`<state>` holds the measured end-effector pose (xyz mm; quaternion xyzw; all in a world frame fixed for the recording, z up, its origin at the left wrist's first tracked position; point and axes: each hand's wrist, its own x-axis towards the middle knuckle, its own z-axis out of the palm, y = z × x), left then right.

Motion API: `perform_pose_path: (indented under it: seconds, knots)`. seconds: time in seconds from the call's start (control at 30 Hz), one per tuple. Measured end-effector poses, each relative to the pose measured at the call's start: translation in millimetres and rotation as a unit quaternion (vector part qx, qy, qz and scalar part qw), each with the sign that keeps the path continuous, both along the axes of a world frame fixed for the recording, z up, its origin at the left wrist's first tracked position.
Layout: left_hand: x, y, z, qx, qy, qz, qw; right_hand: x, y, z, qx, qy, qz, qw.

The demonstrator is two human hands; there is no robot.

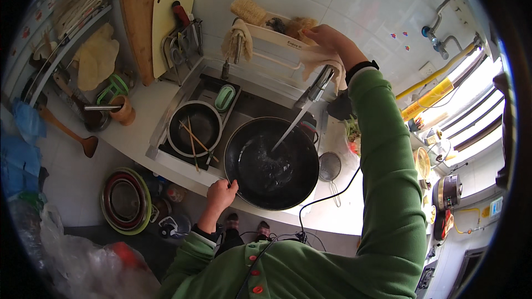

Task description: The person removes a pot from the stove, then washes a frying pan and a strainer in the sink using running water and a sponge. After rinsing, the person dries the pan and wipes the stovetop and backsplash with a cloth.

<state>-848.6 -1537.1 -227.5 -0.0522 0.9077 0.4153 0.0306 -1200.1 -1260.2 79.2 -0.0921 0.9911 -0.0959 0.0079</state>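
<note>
My left hand grips the near-left edge of a large black wok that rests over the sink. A stream of water runs from the chrome faucet into the wok, where the water ripples. My right hand reaches above the faucet to a white wall rack. Its fingertips meet a brown fibrous scrubber there; whether they grip it is hidden. Below that hand hangs a pale cloth, draped by the faucet.
Left in the sink stands a smaller pan with chopsticks across it, beside a green-handled brush. A strainer and a black cable lie on the right counter. Cutting boards and a knife rack stand behind left.
</note>
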Motion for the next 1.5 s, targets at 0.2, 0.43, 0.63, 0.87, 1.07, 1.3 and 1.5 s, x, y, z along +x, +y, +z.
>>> perform_pose_path:
  seconds: [0.2, 0.43, 0.63, 0.87, 1.07, 1.3, 1.5]
  knots:
    - [-0.4, 2.7, 8.8, -0.036, -0.014, -0.001, 0.999, -28.7, 13.3, -3.2, 0.072, 0.083, 0.011, 0.994]
    - [-2.9, 1.4, 6.1, -0.017, -0.035, 0.002, 0.999, -33.3, 28.9, -2.9, -0.002, 0.135, 0.04, 0.99]
    - [-1.2, 0.6, 10.1, -0.024, -0.038, 0.001, 0.999, -9.5, 9.6, -8.1, 0.106, 0.139, -0.045, 0.984]
    - [-0.8, 4.1, 12.8, -0.013, -0.015, -0.003, 1.0, -29.7, 10.0, -13.9, 0.069, 0.167, -0.094, 0.979]
    - [-1.3, 2.2, 6.2, -0.021, -0.046, 0.006, 0.999, -27.4, 12.5, 14.3, -0.169, 0.107, -0.108, 0.974]
    - [-1.9, 2.9, 17.5, -0.012, -0.016, -0.006, 1.0, 43.7, 17.7, 55.2, -0.27, 0.215, 0.053, 0.937]
    - [0.2, -1.1, 6.1, -0.004, -0.034, -0.003, 0.999, 228.1, -29.7, -5.6, -0.184, 0.031, 0.095, 0.978]
